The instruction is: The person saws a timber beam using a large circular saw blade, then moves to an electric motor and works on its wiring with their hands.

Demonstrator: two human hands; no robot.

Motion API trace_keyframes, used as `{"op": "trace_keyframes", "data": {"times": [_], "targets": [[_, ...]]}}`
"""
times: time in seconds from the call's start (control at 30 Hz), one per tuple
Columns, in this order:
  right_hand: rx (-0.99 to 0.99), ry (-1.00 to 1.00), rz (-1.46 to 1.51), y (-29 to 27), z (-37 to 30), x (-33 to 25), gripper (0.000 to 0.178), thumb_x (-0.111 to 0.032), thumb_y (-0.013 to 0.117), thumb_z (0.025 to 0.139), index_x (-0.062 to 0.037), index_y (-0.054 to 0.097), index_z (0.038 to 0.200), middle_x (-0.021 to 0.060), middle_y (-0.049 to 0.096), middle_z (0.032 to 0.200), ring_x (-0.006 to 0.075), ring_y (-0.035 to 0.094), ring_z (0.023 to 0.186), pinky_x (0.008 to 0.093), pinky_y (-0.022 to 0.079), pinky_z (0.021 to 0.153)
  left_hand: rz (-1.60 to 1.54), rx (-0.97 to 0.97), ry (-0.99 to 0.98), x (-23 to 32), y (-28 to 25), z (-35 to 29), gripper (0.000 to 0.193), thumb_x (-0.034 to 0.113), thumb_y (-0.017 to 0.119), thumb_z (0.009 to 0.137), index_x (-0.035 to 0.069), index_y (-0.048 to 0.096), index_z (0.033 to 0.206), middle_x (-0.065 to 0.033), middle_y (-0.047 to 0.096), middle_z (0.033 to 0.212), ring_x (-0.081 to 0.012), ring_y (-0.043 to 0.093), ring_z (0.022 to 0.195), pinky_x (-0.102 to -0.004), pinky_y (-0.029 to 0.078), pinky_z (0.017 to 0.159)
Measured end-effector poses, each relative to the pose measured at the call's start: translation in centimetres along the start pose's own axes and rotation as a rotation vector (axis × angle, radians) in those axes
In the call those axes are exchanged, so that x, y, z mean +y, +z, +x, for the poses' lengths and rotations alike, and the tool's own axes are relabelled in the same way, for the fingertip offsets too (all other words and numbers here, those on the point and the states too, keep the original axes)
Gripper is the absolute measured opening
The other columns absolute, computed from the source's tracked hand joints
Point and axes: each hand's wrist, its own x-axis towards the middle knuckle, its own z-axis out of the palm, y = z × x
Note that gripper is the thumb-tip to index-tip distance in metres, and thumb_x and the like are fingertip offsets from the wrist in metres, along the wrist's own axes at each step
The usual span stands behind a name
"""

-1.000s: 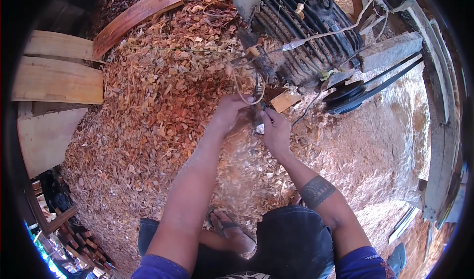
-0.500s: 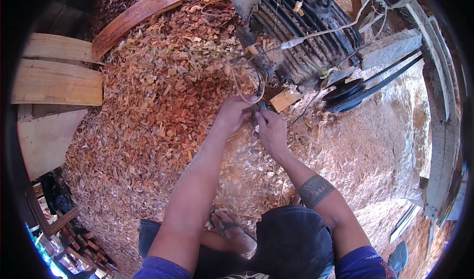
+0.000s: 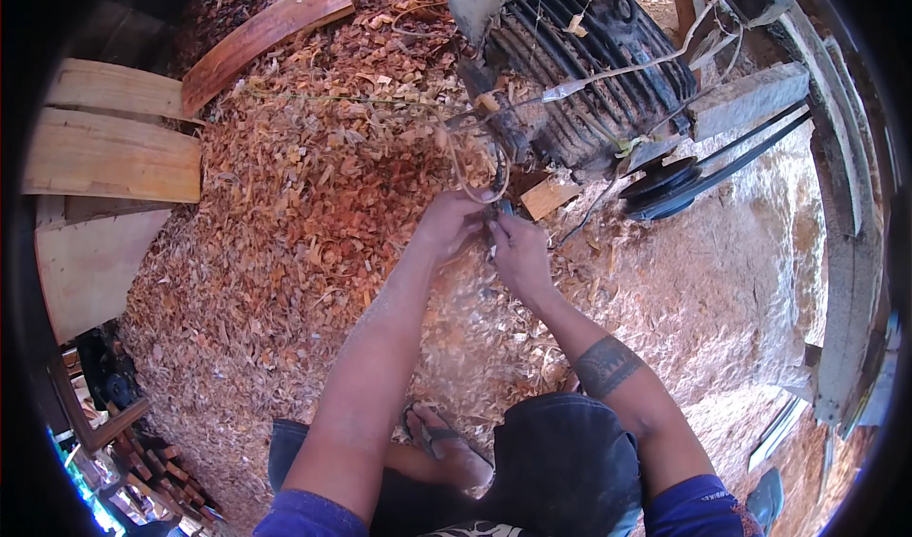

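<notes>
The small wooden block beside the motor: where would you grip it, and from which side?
Grip the wooden block across its long side faces, coming from above on the person's side. It lies flat on the wood chips, its far end tucked against the motor; the near end is free, close to the right hand.
</notes>
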Motion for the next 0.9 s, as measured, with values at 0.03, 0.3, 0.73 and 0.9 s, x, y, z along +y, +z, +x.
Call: {"op": "trace_keyframes", "data": {"times": [0.03, 0.3, 0.73, 0.9], "targets": [[0.001, 0.040, 0.020, -0.1, 0.0, 0.0, 0.015, -0.009, 0.056, 0.093, 0.0025, 0.066, 0.095, 0.0235, 0.065, 0.084, 0.0421, 0.064, 0.078, 0.0480, 0.051, 0.072, 0.060, 0.017, -0.010, 0.1, 0.1, -0.1, 0.030, 0.014, 0.065, 0.092, -0.002, 0.069, 0.117, -0.0097, 0.072, 0.106, -0.0159, 0.068, 0.093, -0.0287, 0.054, 0.085], [0.023, 0.120, 0.086, -0.4, -0.1, 0.2, 0.025, -0.014, 0.060, 0.094, 0.0056, 0.068, 0.105, 0.0280, 0.067, 0.090, 0.0427, 0.066, 0.084, 0.0447, 0.051, 0.077, -0.006, -0.019, 0.044, 0.1, -0.3, -0.2, 0.032, 0.021, 0.070, 0.092, -0.002, 0.069, 0.115, -0.0075, 0.071, 0.096, -0.0132, 0.066, 0.079, -0.0245, 0.051, 0.069], [-0.021, 0.241, 0.111, -2.4, -1.9, -1.9, 0.031, -0.019, 0.063, 0.092, 0.0030, 0.069, 0.112, 0.0209, 0.067, 0.074, 0.0263, 0.062, 0.061, 0.0388, 0.049, 0.064, -0.025, 0.011, 0.045, -0.8, -2.6, 1.2, 0.027, 0.021, 0.067, 0.092, 0.003, 0.071, 0.111, -0.0011, 0.064, 0.087, -0.0135, 0.058, 0.071, -0.0279, 0.050, 0.069], [-0.246, 0.142, 0.087, -6.6, -6.9, -1.5, 0.032, -0.024, 0.065, 0.093, 0.0040, 0.071, 0.107, 0.0165, 0.063, 0.063, 0.0215, 0.059, 0.056, 0.0373, 0.048, 0.059, -0.001, 0.205, 0.093, 1.1, -2.2, 0.5, 0.023, 0.016, 0.059, 0.092, 0.006, 0.074, 0.107, 0.0043, 0.057, 0.078, -0.0101, 0.049, 0.062, -0.0260, 0.040, 0.055]]}}
